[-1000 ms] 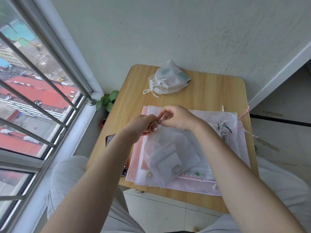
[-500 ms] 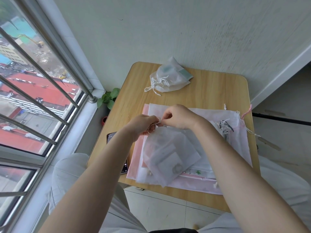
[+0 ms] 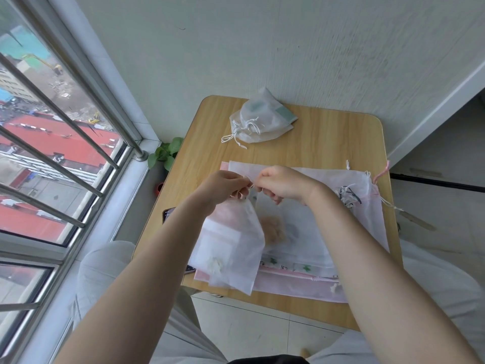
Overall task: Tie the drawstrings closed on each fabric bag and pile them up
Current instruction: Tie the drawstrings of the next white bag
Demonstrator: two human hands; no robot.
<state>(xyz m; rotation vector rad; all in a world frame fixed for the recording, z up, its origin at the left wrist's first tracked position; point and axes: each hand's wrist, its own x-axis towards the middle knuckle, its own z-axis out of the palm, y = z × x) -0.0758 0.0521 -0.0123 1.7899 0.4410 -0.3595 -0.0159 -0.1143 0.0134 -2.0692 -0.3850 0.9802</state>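
My left grip [image 3: 223,186] and right grip [image 3: 278,183] sit close together above the middle of the tabletop [image 3: 328,137], each with fingers curled and pinching a thin white drawstring [image 3: 248,182] that runs across the small gap between them. From that string the sheer white bag [image 3: 231,245] hangs down toward me, its gathered mouth right under my left fingers, its body lifted and tilted so that its lower corner reaches past the near edge of the flat stack. Pale folded contents show through its fabric, too blurred for me to name. Under my hands lies the stack of flat bags [image 3: 315,232], white ones over pink ones, their cords bunched near the right edge, where a pink drawstring [image 3: 380,173] curls up. At the far side of the tabletop, well apart from my hands, rests the pile of tied bags [image 3: 262,119], white cords trailing toward the left edge. A dark phone [image 3: 168,215] peeks out beside my left forearm at the tabletop's left edge. Beyond that edge, a small green plant [image 3: 166,153] stands by the barred window [image 3: 52,153].
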